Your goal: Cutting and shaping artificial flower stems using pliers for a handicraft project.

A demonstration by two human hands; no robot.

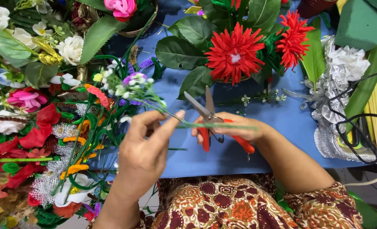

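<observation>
My left hand (144, 152) pinches the thin green stem of a sprig of small white and purple artificial flowers (131, 85), which points up and left. My right hand (235, 127) grips red-handled scissors (212, 123) with the blades open and pointing up-left, just to the right of my left fingertips. A loose green stem piece (222, 125) lies across my right fingers. Both hands hover over a blue table cover (282, 123).
A pot of big red artificial flowers with broad green leaves (235, 53) stands behind the hands. A dense pile of mixed artificial flowers (36, 118) fills the left. Silver ribbon (332, 93), a green foam block (360, 23) and black cables (358, 123) lie right.
</observation>
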